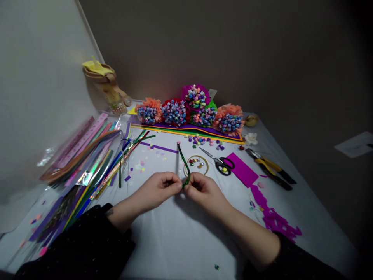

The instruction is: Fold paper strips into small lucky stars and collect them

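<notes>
— Over the white tabletop (175, 245), what's being pinched?
— A green glitter strip (183, 158); left hand (160, 189) and right hand (204, 191) nearly closed on its lower bend.
— How will it handle?
— Light and springy, probably; hold it near that bend.

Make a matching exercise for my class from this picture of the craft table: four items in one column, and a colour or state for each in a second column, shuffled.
Column 1
1. Scissors
2. Pliers
3. Green glittery strip
4. Gold hoop

Column 2
A. Around small paper stars
B. Black loop handles
C. Pinched between the left hand and right hand
D. Yellow and black handles

Right pairs: 1-B, 2-D, 3-C, 4-A
</notes>
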{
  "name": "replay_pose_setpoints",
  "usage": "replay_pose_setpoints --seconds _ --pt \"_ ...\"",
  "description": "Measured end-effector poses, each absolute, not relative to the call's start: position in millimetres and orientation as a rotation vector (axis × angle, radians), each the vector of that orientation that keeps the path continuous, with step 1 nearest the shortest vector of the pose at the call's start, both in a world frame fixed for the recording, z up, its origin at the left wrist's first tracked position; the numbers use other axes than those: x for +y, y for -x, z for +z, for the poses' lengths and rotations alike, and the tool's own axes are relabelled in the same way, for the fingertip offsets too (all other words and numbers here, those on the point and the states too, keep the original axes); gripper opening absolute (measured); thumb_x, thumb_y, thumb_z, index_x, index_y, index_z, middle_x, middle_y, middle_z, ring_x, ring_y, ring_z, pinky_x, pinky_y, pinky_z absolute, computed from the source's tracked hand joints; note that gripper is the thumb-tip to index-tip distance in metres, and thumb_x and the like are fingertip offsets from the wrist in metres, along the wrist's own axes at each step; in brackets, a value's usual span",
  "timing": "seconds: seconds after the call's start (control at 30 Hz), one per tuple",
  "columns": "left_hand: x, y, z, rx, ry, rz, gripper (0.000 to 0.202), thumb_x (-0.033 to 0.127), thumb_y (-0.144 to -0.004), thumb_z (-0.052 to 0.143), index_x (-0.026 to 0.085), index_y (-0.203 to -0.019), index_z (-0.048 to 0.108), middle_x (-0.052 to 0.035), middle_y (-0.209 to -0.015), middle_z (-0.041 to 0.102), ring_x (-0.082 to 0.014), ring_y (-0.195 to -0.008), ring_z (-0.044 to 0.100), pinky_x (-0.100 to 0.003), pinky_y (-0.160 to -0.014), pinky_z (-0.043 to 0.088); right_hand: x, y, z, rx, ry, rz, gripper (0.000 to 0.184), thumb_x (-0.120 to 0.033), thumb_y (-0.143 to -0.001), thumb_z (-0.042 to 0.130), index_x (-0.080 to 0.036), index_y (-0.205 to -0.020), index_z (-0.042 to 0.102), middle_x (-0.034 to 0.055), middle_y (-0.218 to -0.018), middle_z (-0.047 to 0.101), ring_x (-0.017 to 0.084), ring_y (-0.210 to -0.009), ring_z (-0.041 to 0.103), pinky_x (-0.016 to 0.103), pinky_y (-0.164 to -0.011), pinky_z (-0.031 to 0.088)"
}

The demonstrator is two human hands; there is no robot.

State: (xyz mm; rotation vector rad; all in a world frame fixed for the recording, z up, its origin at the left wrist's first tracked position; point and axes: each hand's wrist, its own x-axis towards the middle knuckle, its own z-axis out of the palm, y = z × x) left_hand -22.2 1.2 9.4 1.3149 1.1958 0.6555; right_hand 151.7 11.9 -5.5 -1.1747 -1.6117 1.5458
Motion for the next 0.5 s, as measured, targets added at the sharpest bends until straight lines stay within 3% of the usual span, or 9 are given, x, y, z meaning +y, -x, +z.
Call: replay_pose_setpoints --seconds 0.5 --pt "-1.1 20.8 3.9 1.295 -1.412 0.648 0.012 0.027 -0.074 0.055 0.015 -0.072 0.059 0.0016 -0.066 0.057 -0.0120 -0.064 0.049 -0.023 -0.058 0.037 11.8 -149.6 -10.5 -1.635 1.212 1.553 0.017 -0.033 -0.068 0.053 -0.018 -0.062 0.045 -0.0029 -0.058 0.043 0.011 -0.055 0.037 0.023 -0.051 0.030"
